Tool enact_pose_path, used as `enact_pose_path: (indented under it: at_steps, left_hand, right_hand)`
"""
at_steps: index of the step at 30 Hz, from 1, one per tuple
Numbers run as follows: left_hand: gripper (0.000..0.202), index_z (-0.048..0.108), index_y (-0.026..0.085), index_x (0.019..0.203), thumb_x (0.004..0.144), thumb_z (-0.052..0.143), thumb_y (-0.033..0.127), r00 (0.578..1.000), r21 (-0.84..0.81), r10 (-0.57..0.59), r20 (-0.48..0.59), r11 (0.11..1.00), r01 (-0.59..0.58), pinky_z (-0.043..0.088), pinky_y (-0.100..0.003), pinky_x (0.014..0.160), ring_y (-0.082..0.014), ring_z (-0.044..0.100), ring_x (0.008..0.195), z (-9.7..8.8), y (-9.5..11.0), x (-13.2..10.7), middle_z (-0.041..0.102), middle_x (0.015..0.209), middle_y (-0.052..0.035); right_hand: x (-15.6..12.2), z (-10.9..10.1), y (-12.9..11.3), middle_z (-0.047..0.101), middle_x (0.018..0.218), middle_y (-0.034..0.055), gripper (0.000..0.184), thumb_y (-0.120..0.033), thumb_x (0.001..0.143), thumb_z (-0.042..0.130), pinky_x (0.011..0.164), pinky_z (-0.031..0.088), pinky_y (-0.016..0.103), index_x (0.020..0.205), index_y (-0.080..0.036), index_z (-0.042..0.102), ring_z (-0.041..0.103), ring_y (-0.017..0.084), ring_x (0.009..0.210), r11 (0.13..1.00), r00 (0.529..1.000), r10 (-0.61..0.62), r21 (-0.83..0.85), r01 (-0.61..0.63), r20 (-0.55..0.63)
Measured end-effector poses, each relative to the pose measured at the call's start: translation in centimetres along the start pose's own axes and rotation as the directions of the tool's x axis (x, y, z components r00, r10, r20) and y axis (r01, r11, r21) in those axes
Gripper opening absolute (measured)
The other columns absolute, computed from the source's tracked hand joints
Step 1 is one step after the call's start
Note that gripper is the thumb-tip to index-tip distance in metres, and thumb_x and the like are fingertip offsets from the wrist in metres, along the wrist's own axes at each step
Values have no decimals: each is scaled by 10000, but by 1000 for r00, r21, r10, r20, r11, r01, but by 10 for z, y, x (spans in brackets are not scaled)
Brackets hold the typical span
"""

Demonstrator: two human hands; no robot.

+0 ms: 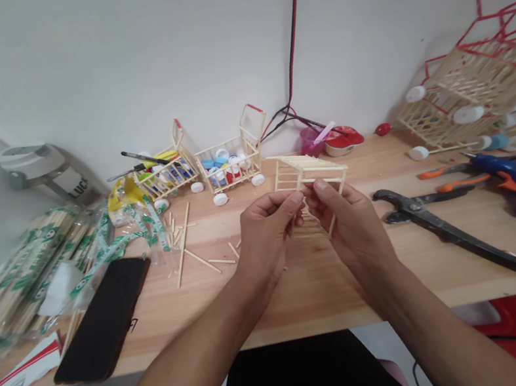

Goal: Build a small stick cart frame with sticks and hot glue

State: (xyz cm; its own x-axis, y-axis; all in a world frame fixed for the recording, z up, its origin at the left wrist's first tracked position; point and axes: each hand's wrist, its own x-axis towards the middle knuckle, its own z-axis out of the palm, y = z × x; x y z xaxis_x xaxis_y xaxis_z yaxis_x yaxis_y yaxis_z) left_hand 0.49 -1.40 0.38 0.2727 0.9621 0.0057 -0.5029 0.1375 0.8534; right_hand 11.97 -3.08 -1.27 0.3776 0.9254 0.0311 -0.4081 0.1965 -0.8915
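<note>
In the middle of the head view, a small wooden stick frame (315, 163) is raised a little above the table. My left hand (268, 224) pinches its near left side between thumb and fingers. My right hand (352, 216) grips the near right side, its thumb on a stick. Both hands partly cover the frame's lower portion. Behind it stand two little stick carts with white wheels: a cart (231, 168) filled with coloured bottle caps, and another cart (168, 175) with pens lying across it. Loose short sticks (184, 242) are scattered left of my left hand.
A black phone (103, 320) and bagged chopsticks (26, 267) lie at left, near a bottle (49, 173). Pliers (454, 231) and a blue glue gun (515, 181) rest at right. Several stick carts (463, 83) are piled behind them. A red container (343, 138) stands by the wall.
</note>
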Motion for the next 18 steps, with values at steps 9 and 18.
enact_pose_path:
  at_steps: [9, 18]
  left_hand:
    - [219, 736, 125, 748, 663, 846, 295, 1000, -7, -7, 2, 1000, 7, 316, -209, 513, -56, 507, 535, 1, 0, 0, 619, 616, 18]
    - [245, 742, 133, 760, 652, 860, 318, 1000, -18, -7, 17, 1000, 8, 329, -210, 509, -54, 514, 546, 0, 0, -1, 632, 644, 15]
  right_hand:
    - [0, 1, -2, 670, 758, -1, 205, -394, 687, 842, 631, 487, 235, 753, -225, 748, 576, 110, 691, 997, 1000, 12, 75, -14, 25]
    - [0, 0, 0, 614, 686, -20, 186, -386, 705, 833, 636, 475, 245, 765, -231, 750, 564, 116, 681, 997, 1000, 18, 79, -20, 24]
